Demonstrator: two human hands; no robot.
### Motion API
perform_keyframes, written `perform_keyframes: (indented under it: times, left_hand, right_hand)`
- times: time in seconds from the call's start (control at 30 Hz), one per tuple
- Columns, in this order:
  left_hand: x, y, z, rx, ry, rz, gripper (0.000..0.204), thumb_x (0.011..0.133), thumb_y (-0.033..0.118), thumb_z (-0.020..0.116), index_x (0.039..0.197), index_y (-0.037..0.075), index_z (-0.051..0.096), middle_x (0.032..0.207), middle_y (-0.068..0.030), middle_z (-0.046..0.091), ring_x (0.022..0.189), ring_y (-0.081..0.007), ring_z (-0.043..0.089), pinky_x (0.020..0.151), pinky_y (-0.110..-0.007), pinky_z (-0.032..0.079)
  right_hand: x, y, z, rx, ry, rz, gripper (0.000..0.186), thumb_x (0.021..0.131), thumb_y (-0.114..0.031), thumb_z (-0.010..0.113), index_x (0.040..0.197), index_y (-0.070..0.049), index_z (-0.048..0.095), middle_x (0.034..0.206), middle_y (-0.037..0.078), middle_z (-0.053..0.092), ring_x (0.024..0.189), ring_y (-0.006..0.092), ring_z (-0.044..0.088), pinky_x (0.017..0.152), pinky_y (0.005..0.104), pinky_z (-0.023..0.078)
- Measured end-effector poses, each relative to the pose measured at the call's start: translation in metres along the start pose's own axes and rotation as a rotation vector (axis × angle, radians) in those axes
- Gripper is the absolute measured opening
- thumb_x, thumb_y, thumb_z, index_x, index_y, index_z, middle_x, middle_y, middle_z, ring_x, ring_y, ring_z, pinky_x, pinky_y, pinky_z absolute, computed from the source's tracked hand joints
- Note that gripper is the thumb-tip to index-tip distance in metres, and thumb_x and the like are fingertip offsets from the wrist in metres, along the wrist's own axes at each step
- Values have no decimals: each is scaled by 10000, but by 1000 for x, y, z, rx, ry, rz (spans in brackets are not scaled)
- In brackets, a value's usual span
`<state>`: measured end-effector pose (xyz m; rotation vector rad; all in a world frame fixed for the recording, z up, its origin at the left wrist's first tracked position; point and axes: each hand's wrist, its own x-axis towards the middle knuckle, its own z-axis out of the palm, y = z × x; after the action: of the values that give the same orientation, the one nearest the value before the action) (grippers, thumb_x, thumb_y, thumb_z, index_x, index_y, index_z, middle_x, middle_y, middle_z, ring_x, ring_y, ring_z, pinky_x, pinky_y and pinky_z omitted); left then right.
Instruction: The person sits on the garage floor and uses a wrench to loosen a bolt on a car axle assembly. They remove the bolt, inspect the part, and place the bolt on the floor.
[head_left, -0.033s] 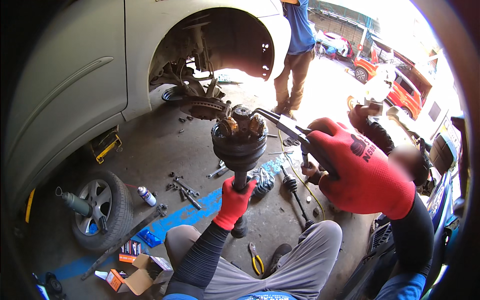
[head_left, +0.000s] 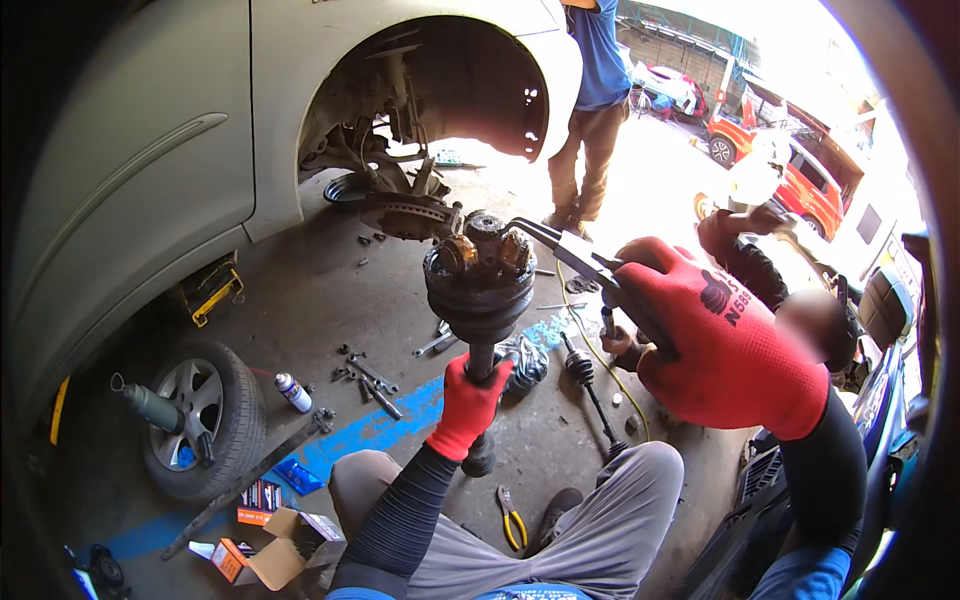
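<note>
My left hand [head_left: 470, 405], in a red glove, is wrapped round the bar of a greasy drive axle [head_left: 483, 365], holding it upright before me. At its top a black rubber boot [head_left: 480, 305] stands open around a tripod joint [head_left: 487, 228] with greasy rollers. My right hand [head_left: 690, 335], also red-gloved, grips bent-tip snap ring pliers [head_left: 575, 247]. Their tip reaches the joint's top from the right; the glove covers most of the handles. Whether the tip sits in a ring is too small to tell.
A pale car with a bare brake disc [head_left: 410, 215] stands ahead left. On the floor lie a wheel [head_left: 205, 420], spray can [head_left: 293, 392], wrenches [head_left: 380, 395], opened box [head_left: 285, 555], yellow-handled pliers [head_left: 513, 518] and a second axle [head_left: 595, 400]. A co-worker [head_left: 770, 260] crouches right; another person [head_left: 595, 110] stands behind.
The crouching co-worker's raised hand has shifted slightly to the right. My hands, the drive axle and the snap ring pliers hold almost the same place.
</note>
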<state>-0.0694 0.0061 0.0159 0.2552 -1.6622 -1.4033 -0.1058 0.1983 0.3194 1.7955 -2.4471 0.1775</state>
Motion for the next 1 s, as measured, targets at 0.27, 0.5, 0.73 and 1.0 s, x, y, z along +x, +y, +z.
perform_keyframes:
  times: [0.27,0.5,0.73,1.0]
  left_hand:
    - [0,8,-1,27,-20,8,343,849,205,772,688,13,538,541,-73,501,508,-127,441,506,-368,392]
    - [-4,14,-3,73,-68,40,275,864,188,754,749,12,577,598,-76,553,545,-150,522,542,-357,425]
    - [-6,14,0,-35,-71,-3,288,864,176,753,729,21,551,553,-61,527,500,-136,503,503,-353,403]
    - [-8,11,-1,107,-64,145,275,856,186,762,760,30,557,579,-75,510,511,-205,505,526,-376,404]
  right_hand:
    - [-1,-1,-1,9,-30,26,418,693,23,601,1111,19,576,1096,189,536,1013,382,567,860,416,470]
    - [-5,-3,-2,57,-70,54,380,700,11,614,1075,18,549,1043,180,512,965,380,560,832,431,467]
    - [-9,-6,-2,51,-92,44,383,704,26,607,1081,28,539,1065,204,522,1017,410,571,862,434,482]
    - [-9,5,-1,81,-52,1,424,697,43,581,1120,27,568,1080,203,542,1034,408,584,878,430,495]
